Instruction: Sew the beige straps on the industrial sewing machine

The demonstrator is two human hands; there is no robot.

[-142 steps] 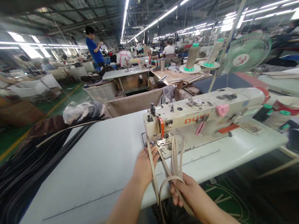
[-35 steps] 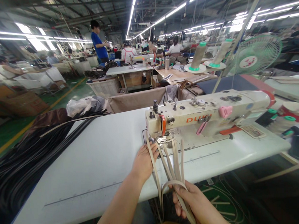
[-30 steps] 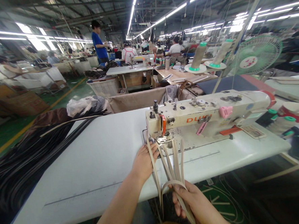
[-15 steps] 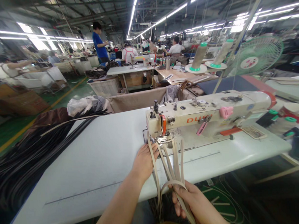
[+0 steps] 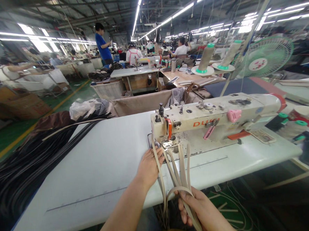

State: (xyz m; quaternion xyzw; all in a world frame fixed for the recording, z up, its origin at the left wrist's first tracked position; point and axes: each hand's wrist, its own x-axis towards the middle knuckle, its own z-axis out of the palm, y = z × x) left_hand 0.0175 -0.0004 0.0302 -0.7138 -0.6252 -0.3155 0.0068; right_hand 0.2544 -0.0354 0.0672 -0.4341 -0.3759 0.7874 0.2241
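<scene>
Beige strips [image 5: 182, 169] are clamped in the right hand [image 5: 198, 205] at the near edge of the table [image 5: 94, 161]; the left hand [image 5: 148, 166] lies flat beside the sewing machine [image 5: 186, 129], whether gripping anything I can't tell. I'd guide gently, strips fanned and untwisted.

from my end i see beige straps [image 5: 181, 159] with a matt, smooth, leather-like face. the tabletop [image 5: 94, 161] looks smooth and softly glossy, the sewing machine [image 5: 219, 108] like scuffed painted metal, the fitting [image 5: 169, 144] under its head shiny metal, the pale bag [image 5: 82, 110] thin, crinkled plastic.
</scene>
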